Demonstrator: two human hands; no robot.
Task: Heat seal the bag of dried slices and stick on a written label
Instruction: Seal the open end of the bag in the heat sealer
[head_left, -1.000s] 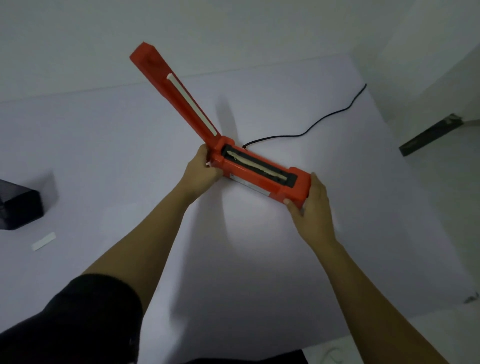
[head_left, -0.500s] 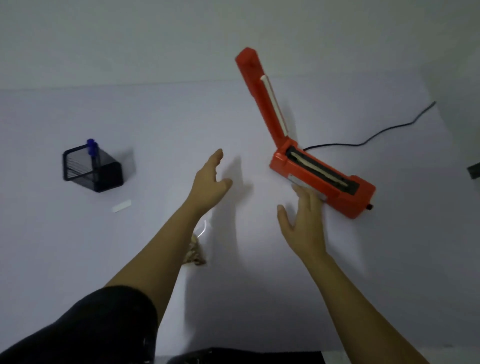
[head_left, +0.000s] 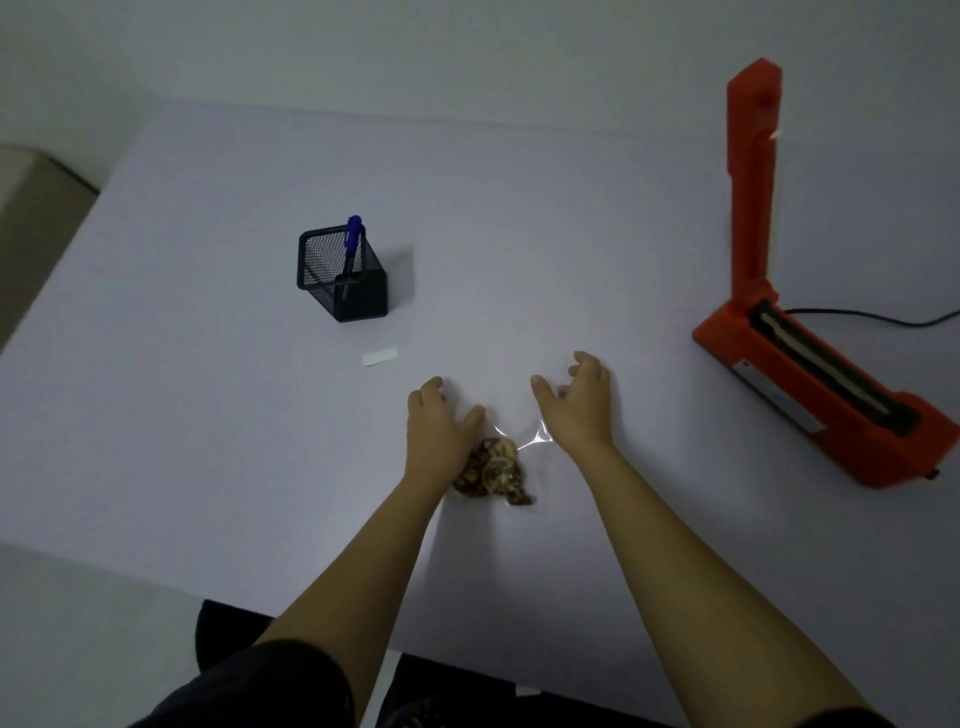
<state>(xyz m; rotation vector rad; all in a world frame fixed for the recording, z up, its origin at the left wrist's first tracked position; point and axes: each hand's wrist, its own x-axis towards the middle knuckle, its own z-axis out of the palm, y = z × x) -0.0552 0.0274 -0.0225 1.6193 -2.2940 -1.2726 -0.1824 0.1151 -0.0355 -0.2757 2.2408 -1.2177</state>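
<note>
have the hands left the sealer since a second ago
Yes. Both hands were gripping the ends of the red sealer; now the left hand and right hand are at the bag of dried slices, well to the sealer's left.

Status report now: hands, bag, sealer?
Left hand and right hand open over bag. Bag unsealed. Sealer arm raised. Nothing blocking.

The left hand (head_left: 439, 421) covers part of the clear bag (head_left: 511, 441). The sealer cord (head_left: 878, 316) runs off the right edge. Any writing on the label (head_left: 380, 356) is too small to tell.
</note>
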